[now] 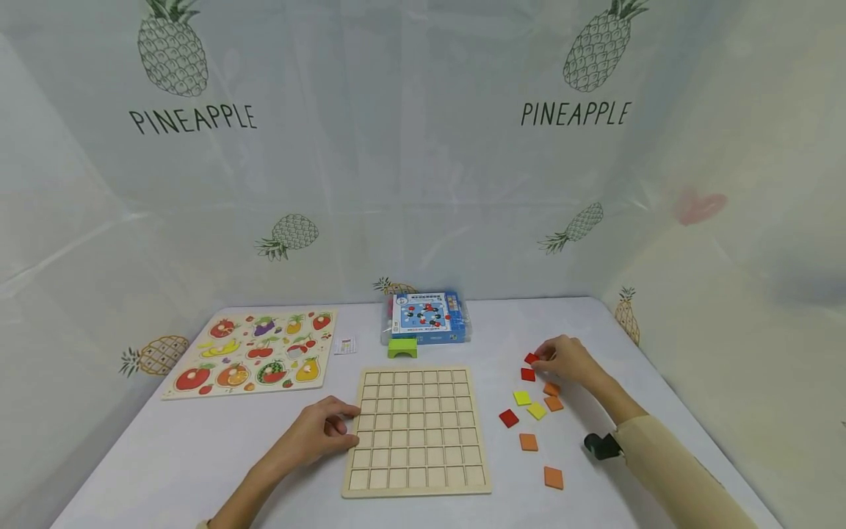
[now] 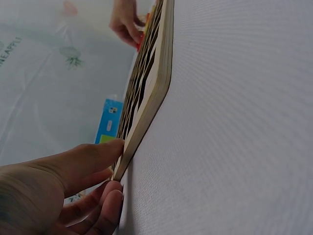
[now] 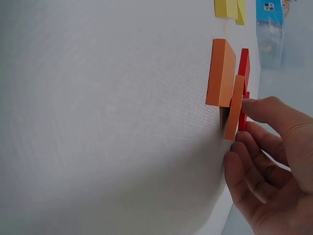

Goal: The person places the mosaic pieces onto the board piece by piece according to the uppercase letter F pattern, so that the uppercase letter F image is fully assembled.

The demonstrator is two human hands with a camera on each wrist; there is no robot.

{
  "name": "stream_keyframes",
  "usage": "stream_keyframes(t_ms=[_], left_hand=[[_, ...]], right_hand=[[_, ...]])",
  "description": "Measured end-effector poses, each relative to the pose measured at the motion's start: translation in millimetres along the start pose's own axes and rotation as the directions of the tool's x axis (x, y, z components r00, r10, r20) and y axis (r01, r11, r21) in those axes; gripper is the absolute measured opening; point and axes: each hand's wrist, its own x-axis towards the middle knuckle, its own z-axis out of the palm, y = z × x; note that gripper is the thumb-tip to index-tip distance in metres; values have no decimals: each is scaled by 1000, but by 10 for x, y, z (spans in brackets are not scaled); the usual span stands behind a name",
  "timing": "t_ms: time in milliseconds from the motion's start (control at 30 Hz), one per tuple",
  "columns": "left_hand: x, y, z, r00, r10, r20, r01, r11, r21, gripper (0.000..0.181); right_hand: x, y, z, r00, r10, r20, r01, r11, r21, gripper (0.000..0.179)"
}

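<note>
A wooden grid board [image 1: 423, 494] lies on the table in the middle of the head view, its squares bare. My left hand [image 1: 322, 431] holds its left edge; in the left wrist view the thumb and curled fingertips of that hand [image 2: 80, 188] grip the board's rim [image 2: 146, 110]. To the right of the board, my right hand [image 1: 570, 360] pinches a red square tile [image 1: 532, 358] between thumb and forefinger, low over the table. Another red tile [image 1: 528, 375] lies just below it. Orange tiles [image 3: 222, 73] stand in front of the right hand [image 3: 274, 156] in the right wrist view.
Yellow tiles [image 1: 522, 397], a red tile [image 1: 508, 418] and orange tiles [image 1: 553, 477] lie scattered right of the board. A fruit picture board [image 1: 264, 389] lies at the left. Behind the grid stand a green block [image 1: 402, 347] and a blue boxed set [image 1: 426, 316]. A pineapple-print curtain hangs behind.
</note>
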Motion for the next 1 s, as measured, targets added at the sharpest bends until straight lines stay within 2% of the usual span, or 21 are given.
stream_keyframes(t_ms=[200,400,767,1000], left_hand=[[-1,1,0,1000,-1,3,1,1000,-2,46],[1,-6,2,1000,5,0,-5,1000,9,46],[12,-22,14,1000,-13,-4,13,1000,-11,46],[3,3,13,1000,-16,1,16,1000,-20,46]], right_hand=[[1,-1,-1,1000,-1,3,1,1000,1,29],[4,-21,-12,999,-15,-34,15,1000,7,27],[-17,-192,-53,994,-108,-34,109,994,18,24],[-39,-308,-14,995,-98,-31,100,994,36,25]])
